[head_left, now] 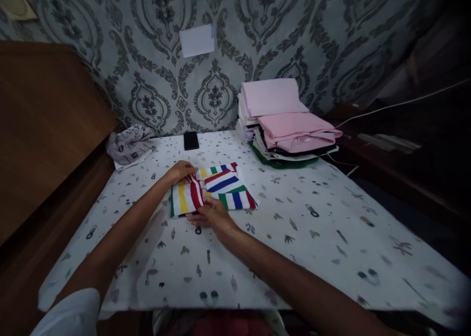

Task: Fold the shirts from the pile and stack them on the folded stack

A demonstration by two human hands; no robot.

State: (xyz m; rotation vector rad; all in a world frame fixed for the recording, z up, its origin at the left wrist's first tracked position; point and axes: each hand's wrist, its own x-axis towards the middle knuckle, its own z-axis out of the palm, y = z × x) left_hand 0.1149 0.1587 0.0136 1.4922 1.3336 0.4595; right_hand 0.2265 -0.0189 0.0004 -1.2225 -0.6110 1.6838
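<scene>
A folded cloth with red, yellow, blue, green and white stripes [222,183] lies on the table in front of me. My left hand [183,171] is closed on its far edge, toward the left end, fingers over the fabric. At the near edge, my right hand [215,215] pinches the cloth, thumb on top and fingers partly beneath. Between my hands the fabric is gathered into a raised fold. Its right part lies flatter, with a slanted striped flap on top. The fingertips under the cloth are hidden.
The table [228,262] has a white patterned cover. A stack of folded fabrics [290,120], pink on top, stands at the back right. A black phone [191,141] and a crumpled grey cloth [130,143] lie at the back. Brown wooden furniture [47,130] borders the left side.
</scene>
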